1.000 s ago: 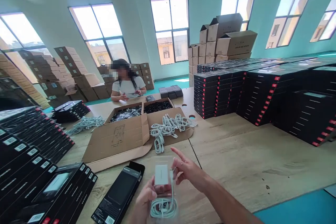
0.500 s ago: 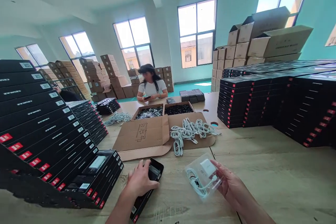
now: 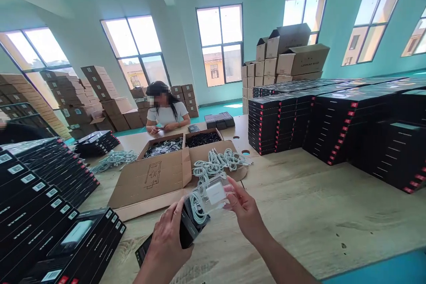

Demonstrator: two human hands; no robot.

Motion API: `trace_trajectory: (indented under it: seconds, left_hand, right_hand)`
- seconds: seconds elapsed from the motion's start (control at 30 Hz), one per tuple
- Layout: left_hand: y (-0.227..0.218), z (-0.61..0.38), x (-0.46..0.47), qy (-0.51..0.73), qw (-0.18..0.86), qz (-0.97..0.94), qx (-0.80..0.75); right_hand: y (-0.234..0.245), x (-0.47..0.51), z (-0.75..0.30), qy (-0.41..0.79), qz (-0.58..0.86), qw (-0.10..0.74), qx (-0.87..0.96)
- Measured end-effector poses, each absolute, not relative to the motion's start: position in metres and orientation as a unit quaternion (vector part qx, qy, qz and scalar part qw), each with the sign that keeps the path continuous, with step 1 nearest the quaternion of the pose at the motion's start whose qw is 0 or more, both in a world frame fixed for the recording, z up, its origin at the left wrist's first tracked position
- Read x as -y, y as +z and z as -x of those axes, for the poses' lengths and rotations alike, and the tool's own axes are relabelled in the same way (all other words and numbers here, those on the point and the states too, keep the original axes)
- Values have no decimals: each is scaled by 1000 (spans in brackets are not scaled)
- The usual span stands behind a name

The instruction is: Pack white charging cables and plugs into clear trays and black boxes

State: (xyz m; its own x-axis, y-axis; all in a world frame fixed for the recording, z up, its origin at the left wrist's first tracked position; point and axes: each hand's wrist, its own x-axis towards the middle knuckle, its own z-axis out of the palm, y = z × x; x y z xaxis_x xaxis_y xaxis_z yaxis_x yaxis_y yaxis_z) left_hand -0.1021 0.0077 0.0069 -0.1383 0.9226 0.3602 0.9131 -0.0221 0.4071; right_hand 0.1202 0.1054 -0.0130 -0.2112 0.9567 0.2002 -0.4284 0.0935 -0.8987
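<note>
My left hand grips a long black retail box and holds it up off the wooden table, open end toward the right. My right hand pinches a clear plastic tray that carries a white charger block and a coiled white cable. The tray's cable end sits at the mouth of the box.
An opened cardboard carton with loose white cables lies ahead. Stacks of black boxes stand at the left and right. A person in a white shirt sits across the table. Brown cartons are piled behind.
My left hand has lifted the black box off the table. My right hand has swung the clear tray left and up to the box's open end.
</note>
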Motion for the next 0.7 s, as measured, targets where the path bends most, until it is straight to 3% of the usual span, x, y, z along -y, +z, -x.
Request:
trace_trajectory:
  seconds: [0.1,0.27,0.4,0.47,0.6,0.7]
  left_hand:
    - [8,98,-7,286,-2,-661,-693]
    - [12,76,-7,383,107,-663,-634]
    - [9,66,-10,458,132,-640,-603]
    - [8,62,-13,488,138,-632,-586]
    - [-2,47,-24,527,172,-601,-576]
    - [-22,32,-31,577,172,-529,-598]
  right_hand:
    - [-8,-108,-132,638,286,526,485]
    - [20,-107,-151,699,258,428,512]
    - [40,-111,-159,754,210,403,475]
    - [46,-117,-160,744,219,377,506]
    - [60,-128,-150,719,196,240,622]
    - [66,-137,-135,687,199,231,659]
